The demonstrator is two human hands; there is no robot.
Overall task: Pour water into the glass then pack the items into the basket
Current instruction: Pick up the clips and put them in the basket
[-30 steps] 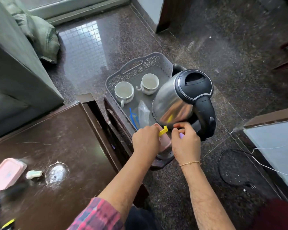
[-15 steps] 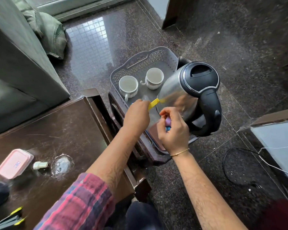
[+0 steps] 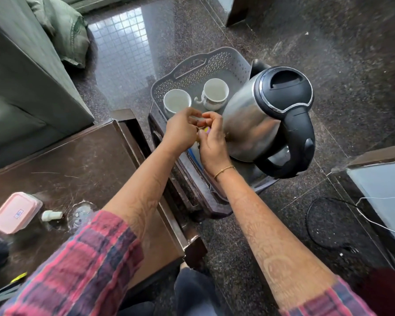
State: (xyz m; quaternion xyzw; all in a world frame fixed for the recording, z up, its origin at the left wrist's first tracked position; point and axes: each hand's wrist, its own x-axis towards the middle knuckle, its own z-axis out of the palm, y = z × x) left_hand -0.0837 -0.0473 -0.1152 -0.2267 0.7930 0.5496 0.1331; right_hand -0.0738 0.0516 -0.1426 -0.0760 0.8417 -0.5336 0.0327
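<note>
A grey perforated basket [image 3: 192, 62] stands on a dark stool beside the table. Inside it are two white cups [image 3: 177, 102] [image 3: 215, 91] and a steel kettle [image 3: 260, 119] with a black lid and handle. My left hand [image 3: 180, 131] and my right hand [image 3: 212, 142] meet over the basket's near half, just in front of the cups. Both pinch a small plastic bundle [image 3: 206, 130] with yellow and purple bits, mostly hidden by the fingers. Blue straws [image 3: 195, 156] lie in the basket under my right wrist.
The brown table [image 3: 78, 167] on the left carries a pink lidded box [image 3: 16, 212], a small white piece [image 3: 51, 215] and a wet patch [image 3: 80, 213]. A black cable loop [image 3: 324, 222] lies on the floor at right. A green cushion [image 3: 64, 30] sits at the back left.
Both hands have moved away from me along the basket, from its near end toward the cups, and have closed together. The yellow piece, sticking out of the left hand before, is now tucked between the fingers.
</note>
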